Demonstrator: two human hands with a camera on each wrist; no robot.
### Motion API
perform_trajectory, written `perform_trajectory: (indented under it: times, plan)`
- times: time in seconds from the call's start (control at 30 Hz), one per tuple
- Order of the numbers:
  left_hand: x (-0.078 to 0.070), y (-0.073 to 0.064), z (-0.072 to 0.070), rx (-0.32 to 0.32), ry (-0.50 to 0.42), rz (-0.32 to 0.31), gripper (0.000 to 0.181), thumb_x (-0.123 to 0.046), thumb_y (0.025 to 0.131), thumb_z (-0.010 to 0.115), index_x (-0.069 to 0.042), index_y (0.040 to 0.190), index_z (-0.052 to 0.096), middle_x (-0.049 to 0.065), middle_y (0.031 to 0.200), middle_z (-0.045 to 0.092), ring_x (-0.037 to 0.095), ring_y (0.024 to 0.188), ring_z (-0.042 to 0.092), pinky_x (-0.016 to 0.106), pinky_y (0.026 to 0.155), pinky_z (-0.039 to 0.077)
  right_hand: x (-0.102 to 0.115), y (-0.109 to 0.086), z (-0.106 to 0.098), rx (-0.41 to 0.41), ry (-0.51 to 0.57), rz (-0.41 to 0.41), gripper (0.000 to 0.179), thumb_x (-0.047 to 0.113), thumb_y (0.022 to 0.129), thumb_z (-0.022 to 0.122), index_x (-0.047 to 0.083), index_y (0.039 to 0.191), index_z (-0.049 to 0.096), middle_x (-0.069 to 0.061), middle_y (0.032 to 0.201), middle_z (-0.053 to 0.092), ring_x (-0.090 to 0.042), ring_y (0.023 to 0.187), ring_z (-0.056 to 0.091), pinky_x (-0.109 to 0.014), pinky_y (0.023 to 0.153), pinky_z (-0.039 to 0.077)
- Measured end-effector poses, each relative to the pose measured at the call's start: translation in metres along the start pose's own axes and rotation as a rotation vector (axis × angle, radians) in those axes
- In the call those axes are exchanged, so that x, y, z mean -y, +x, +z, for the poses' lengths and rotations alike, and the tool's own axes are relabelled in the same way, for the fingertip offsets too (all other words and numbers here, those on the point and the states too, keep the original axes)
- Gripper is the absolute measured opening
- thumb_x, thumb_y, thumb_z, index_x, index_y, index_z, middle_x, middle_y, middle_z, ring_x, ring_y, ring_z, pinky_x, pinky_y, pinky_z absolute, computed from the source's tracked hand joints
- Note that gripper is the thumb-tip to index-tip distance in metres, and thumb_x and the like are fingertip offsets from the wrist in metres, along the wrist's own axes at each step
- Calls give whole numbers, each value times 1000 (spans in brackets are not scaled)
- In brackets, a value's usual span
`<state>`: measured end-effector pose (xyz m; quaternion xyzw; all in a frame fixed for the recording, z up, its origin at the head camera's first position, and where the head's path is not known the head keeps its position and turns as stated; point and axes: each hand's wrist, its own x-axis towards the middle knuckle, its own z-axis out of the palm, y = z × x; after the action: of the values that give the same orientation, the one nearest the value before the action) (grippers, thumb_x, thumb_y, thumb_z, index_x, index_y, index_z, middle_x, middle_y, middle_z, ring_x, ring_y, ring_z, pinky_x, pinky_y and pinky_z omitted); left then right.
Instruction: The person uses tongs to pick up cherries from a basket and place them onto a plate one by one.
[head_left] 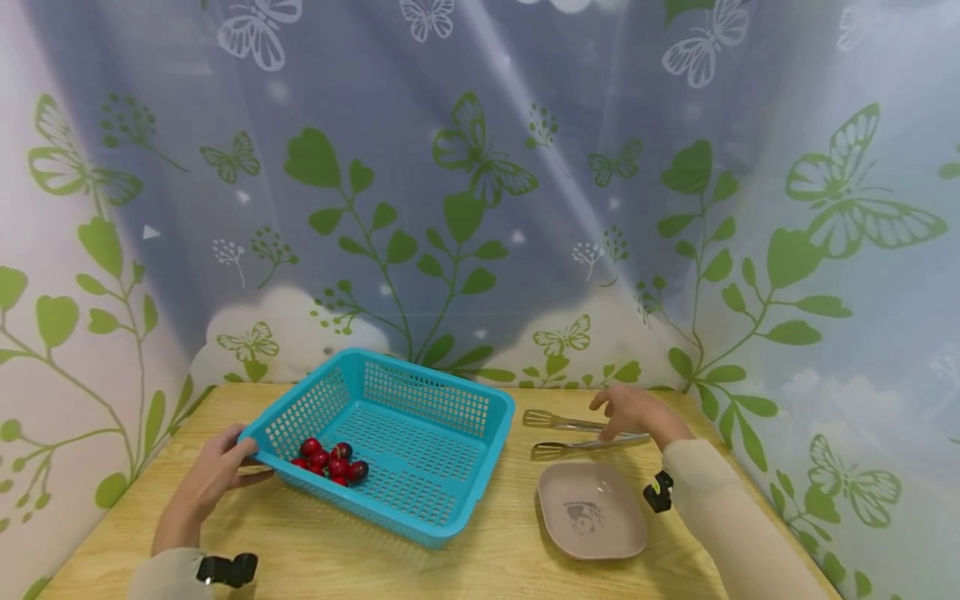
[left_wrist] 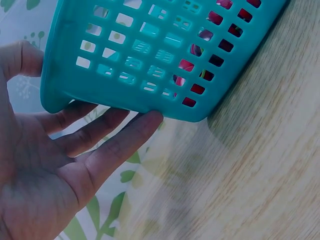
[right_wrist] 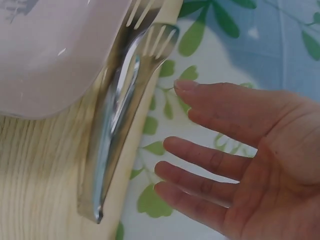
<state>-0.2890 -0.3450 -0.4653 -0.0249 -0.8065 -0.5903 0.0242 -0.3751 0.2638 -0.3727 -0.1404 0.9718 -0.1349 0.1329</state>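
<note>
Your left hand (head_left: 207,477) gripped 1 corner of the basket (head_left: 405,454); tipping risked rolling the cherries (head_left: 339,466). Your right hand (head_left: 637,412), spread, empty, seemed clear of the tongs (right_wrist: 101,170).

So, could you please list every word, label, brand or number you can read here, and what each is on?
No text can be read in any view.
Pink dish: a small grey print; too small to tell whether it includes lettering.
Black right-wrist device: a tiny yellowish mark, too small to read.
Blue basket and tongs: no lettering visible.
Backdrop: butterflies and leaves, no words visible.
</note>
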Motion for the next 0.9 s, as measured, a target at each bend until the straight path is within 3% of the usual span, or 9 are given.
perform_trajectory:
  times: [0.23, 0.43, 0.67, 0.9]
  plan:
    - [4, -1, -3, 64, -44, -29, 47, -18, 108, 38, 12, 145, 34, 26, 130, 54, 10, 100, 68, 46, 93, 66, -13, 15, 6, 22, -4, 55, 57, 14, 84, 83, 4, 136, 64, -27, 133, 65, -43, 120, 63, -57, 95, 60]
    - [5, 0, -2, 84, -61, -13, 50, -19, 109, 40, 10, 149, 30, 29, 135, 50, 11, 102, 67, 46, 93, 66, -25, 24, 13, 2, 40, 76, 62, 7, 81, 83, 1, 138, 62, -30, 139, 60, -45, 125, 60, -50, 91, 63]
    - [6, -1, -2, 90, -40, -11, 46, -17, 107, 39, 10, 144, 32, 31, 135, 48, 11, 102, 66, 47, 94, 65, -34, 32, 25, -4, 53, 23, 65, 0, 77, 84, -1, 138, 61, -32, 139, 58, -49, 130, 55, -52, 96, 62]
    - [8, -1, -1, 86, -37, -15, 46, -17, 107, 38, 10, 144, 33, 34, 138, 47, 11, 102, 66, 48, 94, 65, -37, 40, 33, -24, 45, -16, 66, 2, 74, 88, 0, 136, 63, -30, 131, 63, -47, 120, 60, -53, 93, 62]
